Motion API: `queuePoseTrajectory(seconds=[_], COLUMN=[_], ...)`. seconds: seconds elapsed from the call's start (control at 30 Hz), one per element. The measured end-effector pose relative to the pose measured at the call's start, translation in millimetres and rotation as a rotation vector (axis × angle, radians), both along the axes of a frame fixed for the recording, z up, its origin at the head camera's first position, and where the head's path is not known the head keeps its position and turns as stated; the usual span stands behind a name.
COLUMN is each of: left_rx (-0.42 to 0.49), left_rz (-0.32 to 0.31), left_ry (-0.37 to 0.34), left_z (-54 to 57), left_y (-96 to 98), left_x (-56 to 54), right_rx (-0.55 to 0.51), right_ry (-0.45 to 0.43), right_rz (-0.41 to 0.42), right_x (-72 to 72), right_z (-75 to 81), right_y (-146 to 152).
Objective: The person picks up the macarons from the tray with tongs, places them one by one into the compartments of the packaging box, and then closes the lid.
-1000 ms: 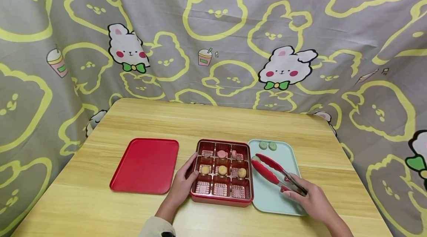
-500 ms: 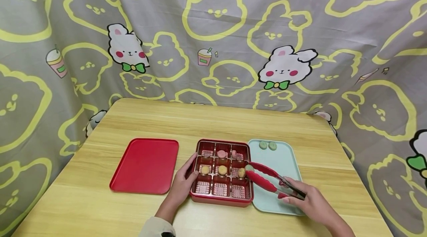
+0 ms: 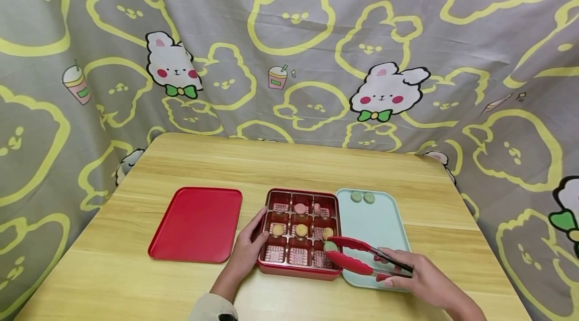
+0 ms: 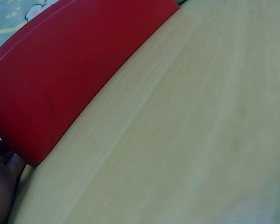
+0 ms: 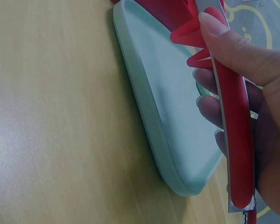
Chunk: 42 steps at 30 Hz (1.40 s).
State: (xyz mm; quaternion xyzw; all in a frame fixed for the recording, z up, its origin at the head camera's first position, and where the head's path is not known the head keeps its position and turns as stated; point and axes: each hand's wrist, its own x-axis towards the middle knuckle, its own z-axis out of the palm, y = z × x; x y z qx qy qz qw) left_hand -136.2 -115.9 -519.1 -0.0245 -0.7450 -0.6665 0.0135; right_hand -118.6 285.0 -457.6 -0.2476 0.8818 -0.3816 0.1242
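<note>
My right hand [image 3: 425, 276] grips red-tipped tongs [image 3: 350, 262], thumb on one handle and fingers around the other in the right wrist view. Between the tongs' tips is a green macaron [image 3: 330, 246], over the front right compartment of a red divided box [image 3: 300, 272]. My left hand [image 3: 249, 245] holds the box's left side, its thumb at the rim. Inside the box, the middle row has yellow macarons [image 3: 301, 230]. Pink macarons [image 3: 300, 208] sit in the back middle and back right compartments, the right one on edge. The left wrist view shows the box's red outer wall [image 4: 60, 79].
A pale green tray [image 3: 380, 220] adjoins the box on the right, with two green macarons [image 3: 363, 197] at its back edge. The red lid [image 3: 196, 225] lies flat on the wooden table [image 3: 135, 281] to the left. A patterned curtain [image 3: 289, 60] hangs behind.
The tongs carry the green macaron leftward from the pale tray, past the middle right compartment, then forward to the front right one. My left hand and the box keep their places.
</note>
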Motion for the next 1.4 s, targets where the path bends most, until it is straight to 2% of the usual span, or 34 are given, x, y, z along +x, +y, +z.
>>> queuePoseTrajectory(seconds=[0.23, 0.63, 0.77, 0.97, 1.2, 1.4], left_rx=[-0.002, -0.008, -0.009, -0.001, -0.008, -0.009], left_rz=[-0.003, 0.000, 0.000, -0.002, 0.006, 0.011], left_ry=[0.007, -0.006, 0.002, -0.004, 0.001, 0.018], left_z=[0.2, -2.0, -1.3, 0.1, -0.7, -1.8], left_y=[0.1, -0.4, -0.2, 0.7, 0.6, 0.3], left_x=[0.1, -0.2, -0.2, 0.8, 0.6, 0.0], right_rx=[0.047, 0.029, 0.067, 0.105, 0.157, 0.240], right_ry=[-0.022, -0.005, 0.046, 0.050, 0.120, 0.159], right_rz=[-0.016, -0.020, -0.095, -0.251, -0.411, -0.495], right_x=[0.3, -0.2, -0.8, -1.8, -4.3, -9.0], right_z=[2.4, 0.1, -1.1, -1.4, -1.5, -1.9], right_y=[0, -1, -4, -8, -11, -10])
